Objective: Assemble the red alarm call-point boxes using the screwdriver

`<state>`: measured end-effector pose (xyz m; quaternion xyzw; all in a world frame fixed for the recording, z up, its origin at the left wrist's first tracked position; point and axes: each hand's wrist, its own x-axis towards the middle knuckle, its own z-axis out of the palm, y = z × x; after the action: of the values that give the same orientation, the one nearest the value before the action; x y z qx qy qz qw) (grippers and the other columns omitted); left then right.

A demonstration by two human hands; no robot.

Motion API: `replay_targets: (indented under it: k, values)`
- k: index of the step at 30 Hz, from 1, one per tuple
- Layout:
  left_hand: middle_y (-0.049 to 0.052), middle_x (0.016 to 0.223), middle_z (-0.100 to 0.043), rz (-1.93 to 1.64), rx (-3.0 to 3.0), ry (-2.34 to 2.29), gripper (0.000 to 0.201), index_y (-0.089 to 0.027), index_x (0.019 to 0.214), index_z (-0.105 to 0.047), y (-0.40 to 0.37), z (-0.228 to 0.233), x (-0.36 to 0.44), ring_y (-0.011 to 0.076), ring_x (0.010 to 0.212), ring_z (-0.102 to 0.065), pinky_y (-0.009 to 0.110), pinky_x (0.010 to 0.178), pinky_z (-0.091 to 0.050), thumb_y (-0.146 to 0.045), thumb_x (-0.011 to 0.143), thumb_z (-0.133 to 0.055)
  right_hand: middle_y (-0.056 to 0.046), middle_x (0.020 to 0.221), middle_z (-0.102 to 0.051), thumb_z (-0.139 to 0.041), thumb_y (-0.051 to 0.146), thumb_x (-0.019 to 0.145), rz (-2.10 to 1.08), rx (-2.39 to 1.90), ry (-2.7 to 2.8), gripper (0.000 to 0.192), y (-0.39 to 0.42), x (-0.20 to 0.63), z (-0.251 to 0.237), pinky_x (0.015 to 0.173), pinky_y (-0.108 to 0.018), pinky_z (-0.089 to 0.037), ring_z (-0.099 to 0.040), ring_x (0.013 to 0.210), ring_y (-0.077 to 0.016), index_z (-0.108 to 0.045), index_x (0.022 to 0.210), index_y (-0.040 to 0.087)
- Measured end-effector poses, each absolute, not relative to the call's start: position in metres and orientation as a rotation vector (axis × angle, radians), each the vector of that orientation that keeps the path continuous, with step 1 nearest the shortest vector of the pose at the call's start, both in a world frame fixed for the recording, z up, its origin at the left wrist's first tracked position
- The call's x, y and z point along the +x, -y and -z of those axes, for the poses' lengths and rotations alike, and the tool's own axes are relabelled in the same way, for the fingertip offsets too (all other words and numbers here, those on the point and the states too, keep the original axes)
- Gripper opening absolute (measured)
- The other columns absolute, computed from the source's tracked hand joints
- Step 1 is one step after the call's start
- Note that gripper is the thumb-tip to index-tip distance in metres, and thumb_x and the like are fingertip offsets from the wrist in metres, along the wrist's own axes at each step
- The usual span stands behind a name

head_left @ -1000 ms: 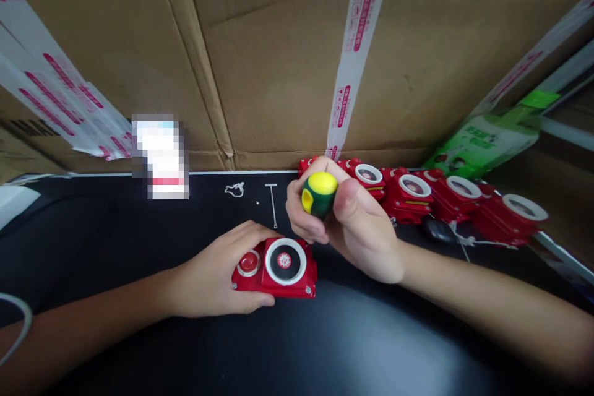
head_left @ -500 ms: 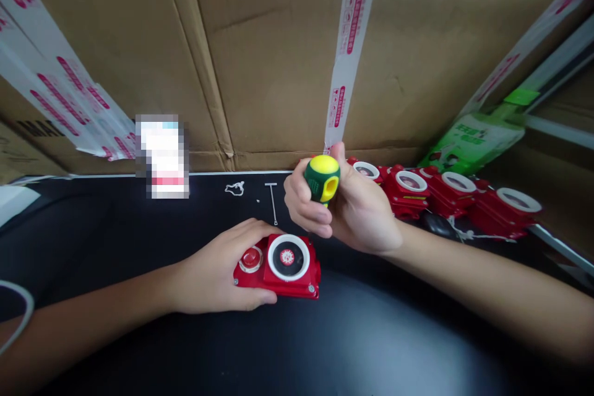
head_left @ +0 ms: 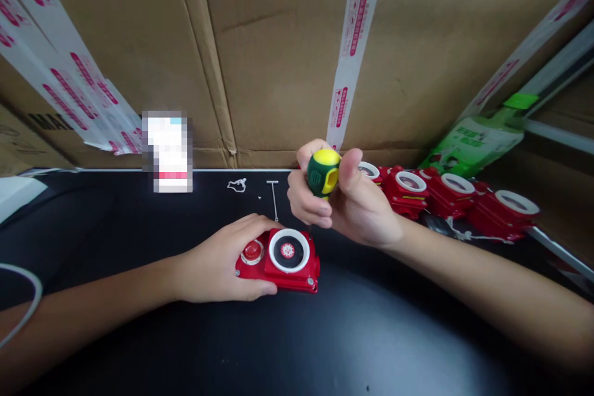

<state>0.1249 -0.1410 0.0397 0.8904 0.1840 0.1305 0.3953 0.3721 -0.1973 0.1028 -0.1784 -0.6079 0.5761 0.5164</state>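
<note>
My left hand (head_left: 220, 260) grips the left end of a red alarm box (head_left: 255, 272), thumb along its near side and fingers over its far side. The box lies on the black table, with a white-ringed round face on its right part and a red button on its left. Above its far right corner, my right hand (head_left: 343, 198) is closed around the green and yellow handle of a screwdriver (head_left: 323, 172). Its butt end points up towards me, and the hand hides most of the shaft. The right thumb is raised off the handle.
Several similar red boxes (head_left: 457, 198) stand at the back right by a green bottle (head_left: 482, 139). Behind the left hand lie a T-shaped metal rod (head_left: 274, 199) and a white string (head_left: 237, 185). Cardboard (head_left: 278, 74) walls the back. A pixelated upright object (head_left: 171, 151) stands back left.
My right thumb has lifted away from the screwdriver handle, and the right fingers have shifted on it. The left hand keeps its hold on the red box. The view has shifted slightly.
</note>
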Motion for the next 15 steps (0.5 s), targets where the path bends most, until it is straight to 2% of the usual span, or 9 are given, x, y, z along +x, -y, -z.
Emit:
replay_targets:
  k: [5,7,10,13,15]
  values:
    - [0.006,0.135,-0.068,-0.330,2.250,-0.481,0.072,-0.031,0.143,-0.057,0.1424,-0.0415,0.1258,0.0305,0.123,-0.070,0.049,0.108,-0.058,-0.049,0.083,-0.092,0.006,0.074,-0.056,-0.052,0.069,0.110,-1.392,-0.410,1.461,0.045,0.1945,0.3769,-0.1082,0.059,-0.025,-0.044,-0.053,0.058,-0.0109,-0.055,0.109,0.024]
    - [0.006,0.135,-0.068,-0.326,2.252,-0.485,0.072,-0.031,0.143,-0.058,0.1429,-0.0420,0.1257,0.0304,0.122,-0.070,0.048,0.108,-0.058,-0.050,0.082,-0.092,0.006,0.070,-0.053,-0.050,0.072,0.110,-1.416,-0.417,1.440,0.052,0.1947,0.3765,-0.1095,0.056,-0.025,-0.041,-0.050,0.054,-0.0101,-0.058,0.101,0.021]
    - [0.008,0.136,-0.068,-0.325,2.249,-0.488,0.073,-0.030,0.143,-0.058,0.1428,-0.0419,0.1252,0.0311,0.123,-0.070,0.049,0.107,-0.059,-0.050,0.082,-0.092,0.008,0.061,-0.041,-0.043,0.077,0.109,-1.470,-0.428,1.408,0.062,0.1970,0.3731,-0.1087,0.050,-0.025,-0.032,-0.033,0.047,-0.0085,-0.058,0.089,0.021]
    - [0.009,0.137,-0.068,-0.331,2.244,-0.488,0.074,-0.029,0.145,-0.057,0.1417,-0.0409,0.1249,0.0325,0.124,-0.070,0.052,0.108,-0.059,-0.052,0.082,-0.091,0.009,0.059,-0.036,-0.035,0.077,0.111,-1.462,-0.376,1.430,0.062,0.2003,0.3693,-0.1042,0.050,-0.024,-0.029,-0.027,0.047,-0.0090,-0.058,0.092,0.022]
    - [0.010,0.138,-0.069,-0.328,2.241,-0.487,0.075,-0.028,0.144,-0.057,0.1408,-0.0401,0.1251,0.0334,0.124,-0.070,0.054,0.109,-0.059,-0.054,0.083,-0.090,0.010,0.059,-0.036,-0.037,0.082,0.108,-1.409,-0.327,1.465,0.061,0.2020,0.3679,-0.1010,0.049,-0.025,-0.030,-0.026,0.046,-0.0093,-0.055,0.097,0.024]
